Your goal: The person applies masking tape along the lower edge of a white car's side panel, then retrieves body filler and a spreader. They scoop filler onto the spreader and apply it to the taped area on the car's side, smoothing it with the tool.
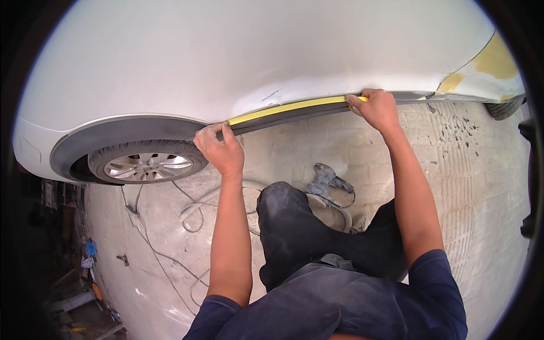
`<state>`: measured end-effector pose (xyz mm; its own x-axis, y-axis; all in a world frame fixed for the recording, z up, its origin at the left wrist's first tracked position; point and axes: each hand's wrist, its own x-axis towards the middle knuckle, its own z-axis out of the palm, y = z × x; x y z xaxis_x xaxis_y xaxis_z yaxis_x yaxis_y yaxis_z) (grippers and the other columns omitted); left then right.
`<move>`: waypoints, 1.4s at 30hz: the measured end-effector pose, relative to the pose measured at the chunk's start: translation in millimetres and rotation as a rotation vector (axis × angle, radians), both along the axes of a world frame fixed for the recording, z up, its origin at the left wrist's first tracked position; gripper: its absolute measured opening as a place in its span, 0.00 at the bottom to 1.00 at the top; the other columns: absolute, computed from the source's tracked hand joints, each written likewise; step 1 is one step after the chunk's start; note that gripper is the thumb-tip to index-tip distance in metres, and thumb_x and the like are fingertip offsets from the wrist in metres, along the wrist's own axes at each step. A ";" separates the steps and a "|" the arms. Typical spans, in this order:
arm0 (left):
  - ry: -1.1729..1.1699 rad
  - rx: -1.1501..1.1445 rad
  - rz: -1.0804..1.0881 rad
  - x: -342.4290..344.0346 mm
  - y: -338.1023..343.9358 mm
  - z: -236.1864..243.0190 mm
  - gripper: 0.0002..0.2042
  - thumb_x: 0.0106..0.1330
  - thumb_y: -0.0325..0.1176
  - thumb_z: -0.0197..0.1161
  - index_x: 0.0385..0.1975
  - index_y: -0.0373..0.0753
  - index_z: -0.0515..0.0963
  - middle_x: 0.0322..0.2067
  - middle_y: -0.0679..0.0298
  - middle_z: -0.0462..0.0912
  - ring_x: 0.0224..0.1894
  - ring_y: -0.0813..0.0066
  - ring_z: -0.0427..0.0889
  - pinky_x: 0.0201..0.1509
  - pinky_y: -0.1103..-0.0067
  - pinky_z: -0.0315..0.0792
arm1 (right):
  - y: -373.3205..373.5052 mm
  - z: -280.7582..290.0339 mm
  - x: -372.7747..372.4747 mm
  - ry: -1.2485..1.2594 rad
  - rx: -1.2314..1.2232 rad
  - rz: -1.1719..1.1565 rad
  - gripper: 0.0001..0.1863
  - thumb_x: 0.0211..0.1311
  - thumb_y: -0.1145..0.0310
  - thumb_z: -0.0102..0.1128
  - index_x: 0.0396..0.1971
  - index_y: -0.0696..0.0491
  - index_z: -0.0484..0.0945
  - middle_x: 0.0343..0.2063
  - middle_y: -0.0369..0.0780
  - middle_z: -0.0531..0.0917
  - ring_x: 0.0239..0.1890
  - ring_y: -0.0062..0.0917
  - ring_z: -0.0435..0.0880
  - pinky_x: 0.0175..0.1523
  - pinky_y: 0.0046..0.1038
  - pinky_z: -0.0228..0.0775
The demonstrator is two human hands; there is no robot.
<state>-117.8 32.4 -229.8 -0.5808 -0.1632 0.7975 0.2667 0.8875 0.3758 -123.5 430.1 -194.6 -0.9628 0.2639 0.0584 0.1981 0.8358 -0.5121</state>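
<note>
A strip of yellow masking tape [294, 106] stretches along the lower edge of a silver-white car body [187, 62], just above the dark sill trim [283, 117]. My left hand [220, 152] grips the strip's left end beside the rear of the wheel arch, its thumb up against the tape. At the right end, my right hand [378, 110] is closed around the tape roll, mostly hidden by the fingers, and the strip runs taut between both hands. A dull, scuffed patch [272, 93] shows on the panel above the tape.
A wheel [148, 164] stands to the left under a dark arch. Between my knees and the car, a dusty power sander [326, 181] with a hose lies on the floor. Cables [150, 243] loop across the floor at left. Yellowish filler patches [496, 59] mark the panel at far right.
</note>
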 end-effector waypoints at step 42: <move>0.027 -0.433 -0.226 7.7 49.7 -9.4 0.20 0.66 0.22 0.69 0.59 0.35 0.84 0.56 0.55 0.84 0.60 0.50 0.81 0.66 0.57 0.71 | 0.8 12.9 -4.6 -0.001 -0.073 -0.003 0.30 0.62 0.39 0.73 0.30 0.56 0.92 0.22 0.48 0.88 0.29 0.41 0.90 0.41 0.42 0.82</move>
